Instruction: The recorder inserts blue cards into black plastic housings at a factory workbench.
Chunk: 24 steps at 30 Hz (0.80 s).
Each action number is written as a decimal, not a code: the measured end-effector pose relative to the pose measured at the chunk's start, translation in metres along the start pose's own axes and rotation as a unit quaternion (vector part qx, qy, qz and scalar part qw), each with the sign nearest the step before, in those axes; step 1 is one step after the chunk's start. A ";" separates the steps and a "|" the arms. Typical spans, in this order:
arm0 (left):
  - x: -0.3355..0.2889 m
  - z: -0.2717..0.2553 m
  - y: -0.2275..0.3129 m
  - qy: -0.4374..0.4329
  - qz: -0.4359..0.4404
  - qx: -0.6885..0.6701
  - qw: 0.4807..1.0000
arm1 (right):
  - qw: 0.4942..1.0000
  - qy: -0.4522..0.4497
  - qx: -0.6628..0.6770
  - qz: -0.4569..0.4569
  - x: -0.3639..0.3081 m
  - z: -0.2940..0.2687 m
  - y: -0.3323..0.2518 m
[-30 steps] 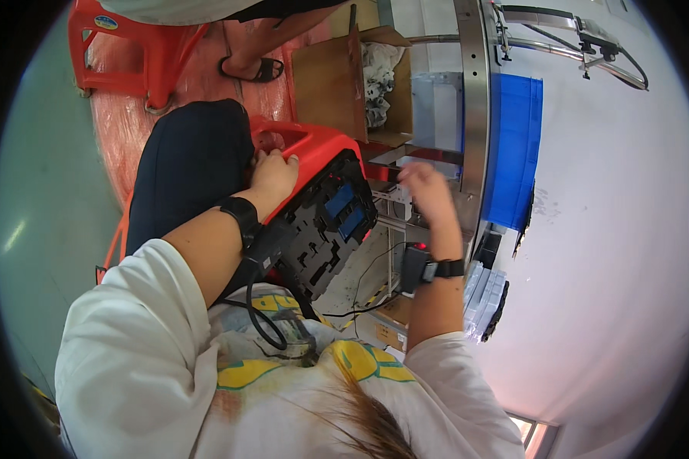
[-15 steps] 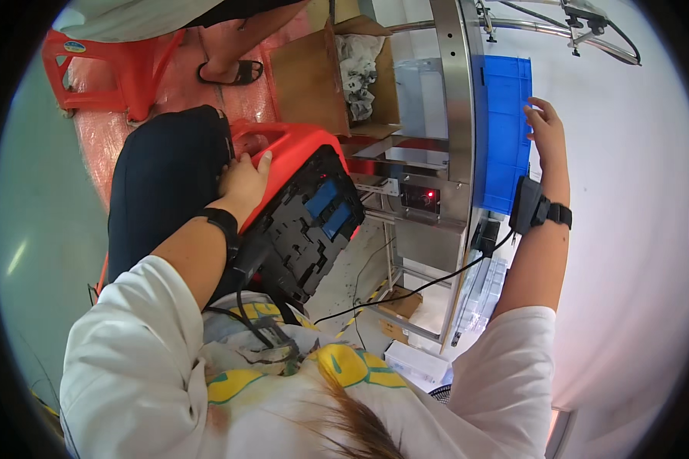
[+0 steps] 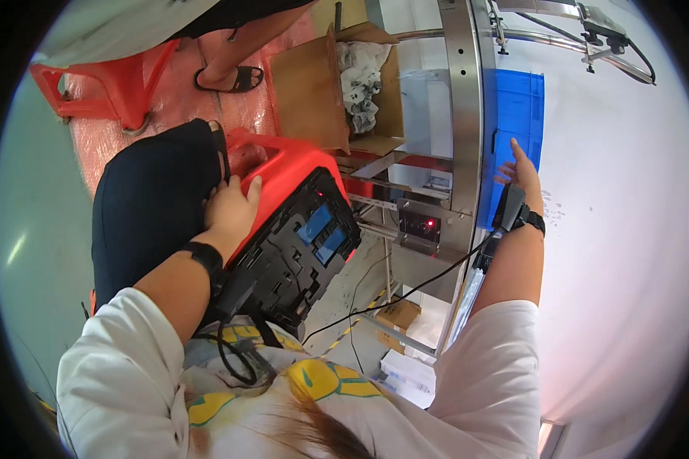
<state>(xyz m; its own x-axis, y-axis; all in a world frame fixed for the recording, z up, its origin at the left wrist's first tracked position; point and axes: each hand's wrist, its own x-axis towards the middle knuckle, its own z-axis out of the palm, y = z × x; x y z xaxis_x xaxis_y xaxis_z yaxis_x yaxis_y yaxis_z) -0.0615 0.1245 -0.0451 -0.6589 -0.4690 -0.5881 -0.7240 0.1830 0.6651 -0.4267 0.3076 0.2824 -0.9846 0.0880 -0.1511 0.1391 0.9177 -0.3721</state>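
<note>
My left hand (image 3: 233,210) rests at the edge of a red plastic piece with a handle-like cutout (image 3: 302,157), beside the dark-clothed leg (image 3: 149,206). Its thumb is raised and the visible fingers lie over the edge, holding nothing that I can see. Against the red piece leans a black moulded plastic unit (image 3: 283,264) with two blue blocks (image 3: 314,223) in it. My right hand (image 3: 522,170) is at the wall-side edge of a blue plastic bin (image 3: 519,107), thumb up, fingers loosely bent and apart. Whether it touches the bin I cannot tell. Both wrists wear black straps.
A metal frame bench (image 3: 467,115) holds a control box with a lit red light (image 3: 419,224). Beyond stands an open cardboard box (image 3: 306,99) with crumpled wrapping. A black cable (image 3: 406,294) crosses to my right wrist. Another person's sandalled foot (image 3: 226,79) is near a red stool (image 3: 115,84).
My right hand has drawn back toward me along the blue bin, and its thumb now points up. My left hand stays on the red piece. The whole view has shifted slightly.
</note>
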 end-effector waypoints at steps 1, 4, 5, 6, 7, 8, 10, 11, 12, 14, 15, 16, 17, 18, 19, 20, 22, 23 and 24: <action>-0.001 -0.001 0.000 -0.001 -0.002 0.006 1.000 | 0.999 0.006 0.009 0.038 0.005 0.001 0.007; -0.002 0.002 -0.002 0.021 0.008 0.019 1.000 | 0.996 0.031 0.005 0.085 0.030 -0.003 0.030; -0.002 0.001 -0.001 0.029 0.014 0.017 0.999 | 0.992 0.034 -0.048 0.108 0.039 -0.008 0.036; -0.003 0.002 0.000 0.036 0.020 0.017 0.999 | 0.985 0.035 -0.102 0.131 0.046 -0.009 0.044; -0.004 0.001 0.001 0.032 0.021 0.024 0.999 | 0.983 0.054 -0.131 0.116 0.048 -0.008 0.051; -0.004 0.001 0.003 0.033 0.022 0.025 0.999 | 0.983 0.052 -0.129 0.124 0.061 -0.007 0.062; -0.003 0.002 0.005 0.028 0.029 0.029 0.999 | 0.972 0.044 -0.225 0.046 0.080 -0.010 0.079; -0.003 0.002 0.002 0.042 0.031 0.028 0.998 | 0.966 -0.028 -0.234 0.109 0.079 -0.020 0.071; -0.004 0.000 -0.001 0.058 0.032 0.029 0.997 | 0.966 -0.035 -0.232 0.114 0.073 -0.016 0.067; -0.004 0.000 0.004 0.047 0.033 0.027 0.998 | 0.956 -0.003 -0.230 0.180 0.062 -0.021 0.072; -0.003 -0.001 0.004 0.043 0.029 0.022 0.998 | 0.961 0.024 -0.231 0.153 0.054 -0.021 0.077; -0.001 0.000 0.004 0.039 0.030 0.025 0.998 | 0.960 0.023 -0.230 0.158 0.045 -0.022 0.081; 0.000 0.002 0.004 0.038 0.028 0.029 0.998 | 0.966 0.020 -0.217 0.137 0.034 -0.027 0.084; 0.001 0.003 0.004 0.037 0.024 0.033 0.999 | 0.972 0.015 -0.203 0.115 0.018 -0.027 0.082; 0.000 0.002 0.004 0.036 0.022 0.034 0.999 | 0.972 0.012 -0.203 0.116 -0.005 -0.023 0.078; 0.000 0.001 0.002 0.037 0.016 0.032 0.999 | 0.994 0.019 -0.062 0.088 -0.031 -0.011 0.073; 0.001 0.000 0.000 0.039 0.012 0.027 0.999 | 0.995 0.027 0.080 0.059 -0.076 0.002 0.066; 0.004 0.004 -0.001 0.033 0.017 0.023 0.999 | 0.984 0.058 0.165 -0.001 -0.094 0.004 0.064; 0.006 0.007 0.000 0.027 0.021 0.020 0.999 | 0.963 0.088 0.249 -0.061 -0.110 0.006 0.064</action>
<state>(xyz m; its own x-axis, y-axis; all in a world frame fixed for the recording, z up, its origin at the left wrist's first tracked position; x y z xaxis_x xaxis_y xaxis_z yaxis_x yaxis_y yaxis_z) -0.0665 0.1276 -0.0519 -0.6775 -0.5063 -0.5336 -0.7043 0.2372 0.6691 -0.3088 0.3541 0.2703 -0.9934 0.0953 0.0636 0.0107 0.6298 -0.7767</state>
